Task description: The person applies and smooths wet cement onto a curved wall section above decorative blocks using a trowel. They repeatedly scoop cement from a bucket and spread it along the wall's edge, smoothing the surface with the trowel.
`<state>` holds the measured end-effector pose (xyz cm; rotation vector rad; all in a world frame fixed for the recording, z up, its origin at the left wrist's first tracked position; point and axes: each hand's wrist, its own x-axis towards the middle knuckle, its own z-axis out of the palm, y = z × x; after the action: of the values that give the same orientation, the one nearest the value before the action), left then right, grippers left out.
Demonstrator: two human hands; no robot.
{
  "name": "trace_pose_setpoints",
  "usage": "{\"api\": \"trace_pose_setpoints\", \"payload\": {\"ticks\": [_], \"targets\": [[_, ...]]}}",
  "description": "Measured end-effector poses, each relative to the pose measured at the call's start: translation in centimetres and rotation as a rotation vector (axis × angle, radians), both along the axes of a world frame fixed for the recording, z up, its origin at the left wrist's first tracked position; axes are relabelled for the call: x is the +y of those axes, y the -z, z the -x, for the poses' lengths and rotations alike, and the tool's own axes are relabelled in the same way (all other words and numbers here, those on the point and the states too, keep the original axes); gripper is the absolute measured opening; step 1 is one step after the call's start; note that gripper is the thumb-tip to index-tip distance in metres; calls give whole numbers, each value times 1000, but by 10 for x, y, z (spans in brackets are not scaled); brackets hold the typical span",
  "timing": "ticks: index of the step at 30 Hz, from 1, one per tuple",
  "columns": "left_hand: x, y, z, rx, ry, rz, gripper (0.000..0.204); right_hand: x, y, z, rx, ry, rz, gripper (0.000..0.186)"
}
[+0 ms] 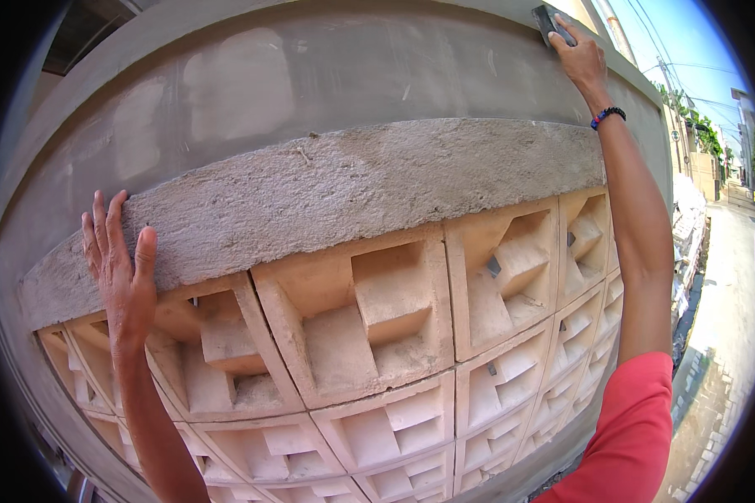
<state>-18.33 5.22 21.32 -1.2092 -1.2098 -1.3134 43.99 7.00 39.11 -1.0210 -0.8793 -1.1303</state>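
Observation:
My left hand [126,260] lies with fingers spread against the left part of a rough grey plaster band [361,168], just over cream patterned ventilation blocks [356,318]. My right hand [579,63], raised high at the upper right, grips a dark rectangular hand tool [549,23] against the smoother grey plastered wall [344,67], near its projecting top edge. A dark bead bracelet circles my right wrist, and a red sleeve covers my upper right arm.
A narrow paved lane [717,293] runs away on the right, with a pale heap [688,218] beside the wall. Utility poles [671,109], overhead wires, greenery and buildings line it farther off. The cream blocks continue down to a grey lower edge.

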Motion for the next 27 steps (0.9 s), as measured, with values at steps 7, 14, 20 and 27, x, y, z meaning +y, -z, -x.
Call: {"api": "trace_pose_setpoints", "payload": {"ticks": [7,14,20,27], "targets": [[1,0,-6,-4,6,-5,72,-4,-11,74,-62,-70,-13,49],[1,0,-1,-3,10,24,71,-29,-29,93,-180,-152,-158,44],[1,0,-6,-9,5,2,73,-6,-23,103,-303,-141,-131,42],[3,0,-3,-8,1,-6,75,-13,-55,36,-15,-40,-26,41]]}}
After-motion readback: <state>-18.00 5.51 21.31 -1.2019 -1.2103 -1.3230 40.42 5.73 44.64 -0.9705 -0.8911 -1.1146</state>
